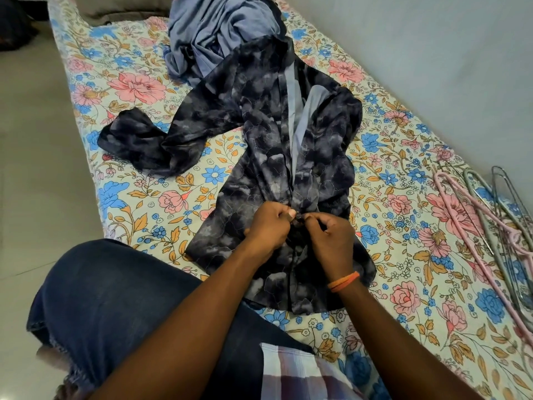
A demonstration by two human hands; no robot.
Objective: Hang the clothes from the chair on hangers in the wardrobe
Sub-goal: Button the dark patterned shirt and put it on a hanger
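A dark blue shirt with a pale cloudy print (pixel 268 140) lies spread lengthwise on the flowered bed sheet (pixel 135 197), its front placket facing up. My left hand (pixel 266 226) and my right hand (pixel 331 238) meet at the placket near the shirt's near end. Both pinch the fabric around a small dark button (pixel 298 216) between them. A heap of grey-blue clothes (pixel 219 36) sits at the far end of the bed, partly under the shirt. Several pink and grey hangers (pixel 490 226) lie on the sheet at the right.
The bed runs along a pale wall (pixel 432 53) on the right. Pale tiled floor (pixel 31 168) lies to the left. My knee in dark jeans (pixel 115 298) rests at the bed's near edge. An orange band (pixel 343 281) circles my right wrist.
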